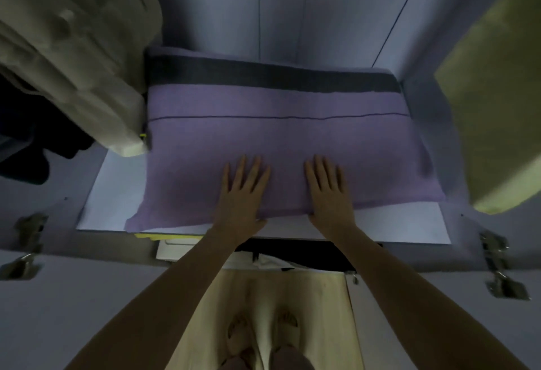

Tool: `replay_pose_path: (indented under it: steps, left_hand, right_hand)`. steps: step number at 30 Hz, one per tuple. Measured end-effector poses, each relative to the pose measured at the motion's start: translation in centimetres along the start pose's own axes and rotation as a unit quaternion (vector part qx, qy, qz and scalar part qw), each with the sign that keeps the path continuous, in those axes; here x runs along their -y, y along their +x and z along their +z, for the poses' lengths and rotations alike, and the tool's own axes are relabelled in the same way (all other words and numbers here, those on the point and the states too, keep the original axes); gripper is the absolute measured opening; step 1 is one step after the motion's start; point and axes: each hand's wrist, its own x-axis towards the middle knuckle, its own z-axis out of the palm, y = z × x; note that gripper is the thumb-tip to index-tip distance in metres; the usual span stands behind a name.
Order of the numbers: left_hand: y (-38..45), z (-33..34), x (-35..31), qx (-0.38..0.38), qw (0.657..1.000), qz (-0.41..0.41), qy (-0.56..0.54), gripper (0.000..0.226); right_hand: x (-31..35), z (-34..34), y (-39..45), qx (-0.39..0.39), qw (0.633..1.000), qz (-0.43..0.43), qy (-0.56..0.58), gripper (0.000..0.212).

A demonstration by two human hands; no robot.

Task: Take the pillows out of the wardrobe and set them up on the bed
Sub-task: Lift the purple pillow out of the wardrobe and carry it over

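A purple pillow (278, 135) with a dark band near its far edge and a thin dark line across its middle lies flat on a wardrobe shelf (409, 223). My left hand (243, 191) lies on the pillow's near edge with straight fingers on top, thumb at the edge. My right hand (328, 191) lies the same way a little to the right. Whether the thumbs reach under the pillow is hidden. The bed is out of view.
Pale garments (73, 56) hang at the left beside the pillow. A yellow-green cloth (497, 106) hangs at the right. Metal hinges (497, 267) sit on both wardrobe sides. A lower compartment (292, 255) holds dark and white items. My sandalled feet (263, 337) stand on a light floor.
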Motion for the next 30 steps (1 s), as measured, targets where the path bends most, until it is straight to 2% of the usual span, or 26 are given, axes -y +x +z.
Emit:
replay_pose_path:
  steps: [4,7,9,12,16,20,22,24,26,30]
  left_hand:
    - [1.3,2.3,-0.3,-0.073,0.997,-0.014,0.028,0.120]
    - [2.0,3.0,-0.6,-0.101,0.994,-0.025,0.041,0.119]
    - [2.3,2.9,-0.9,-0.108,0.992,-0.035,0.048,0.115]
    - [2.5,1.8,-1.0,-0.133,0.988,-0.041,0.063,0.102]
    - [3.2,-1.9,0.2,-0.111,0.990,-0.066,0.049,0.108]
    - [4.4,-6.8,2.1,-0.190,0.981,-0.035,-0.026,0.062]
    - [4.7,-9.1,2.5,-0.206,0.978,-0.006,-0.029,0.056]
    - [4.6,-11.0,2.4,-0.220,0.975,0.017,-0.035,0.057]
    - [4.3,-12.7,2.1,-0.229,0.971,0.037,-0.059,0.058]
    - [3.6,-17.1,2.0,-0.222,0.970,0.049,-0.086,0.052]
  right_hand:
    - [-0.3,1.8,2.1,-0.073,0.997,-0.017,-0.033,0.085]
    - [-0.6,1.8,4.1,-0.154,0.986,-0.032,-0.054,0.056]
    - [-0.9,1.0,5.0,-0.206,0.977,-0.037,-0.046,0.038]
    - [-1.7,-0.9,4.7,-0.253,0.966,-0.052,0.002,0.029]
    - [-1.9,-4.2,3.5,-0.287,0.955,-0.061,0.045,0.037]
    - [-0.3,-5.5,2.2,-0.254,0.966,-0.008,0.047,0.059]
    - [0.6,-5.3,1.3,-0.216,0.975,0.037,0.044,0.076]
    - [0.8,-6.0,1.2,-0.205,0.974,0.084,0.052,0.084]
    - [0.1,-7.7,1.6,-0.231,0.964,0.115,0.059,0.082]
    - [-1.6,-12.7,1.8,-0.302,0.944,0.107,0.077,0.066]
